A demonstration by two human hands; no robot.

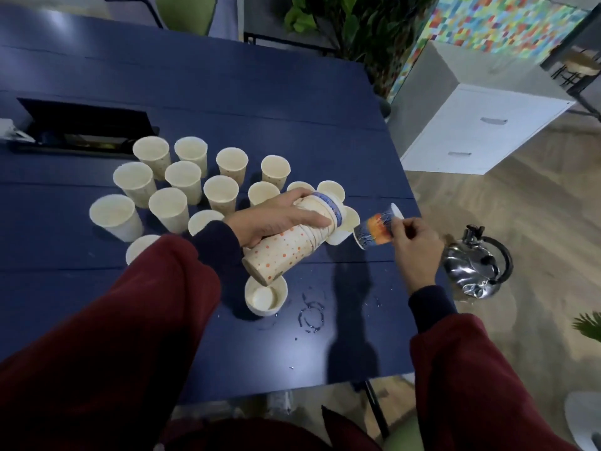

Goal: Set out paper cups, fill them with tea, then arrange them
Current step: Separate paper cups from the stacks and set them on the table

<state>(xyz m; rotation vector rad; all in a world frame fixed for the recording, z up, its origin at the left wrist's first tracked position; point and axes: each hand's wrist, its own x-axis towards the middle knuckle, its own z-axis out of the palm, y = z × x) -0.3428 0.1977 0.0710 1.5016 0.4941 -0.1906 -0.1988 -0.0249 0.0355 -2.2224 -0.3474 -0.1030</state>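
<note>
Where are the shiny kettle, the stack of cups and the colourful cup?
kettle (465,269): head view, on its shiny metal body.
stack of cups (283,252): head view, on the dotted side.
colourful cup (377,228): head view, on its orange side.

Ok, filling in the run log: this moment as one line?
left hand grips tilted cup stack | right hand pinches single printed cup | upright cups on blue table

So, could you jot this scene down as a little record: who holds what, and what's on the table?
left hand: grips a tilted stack of cups
right hand: pinches one patterned cup, beside the stack's upper end
table: blue, with a cluster of upright cups
spill: wet rings near the front edge
kettle: shiny metal, beyond the table's right edge
</note>
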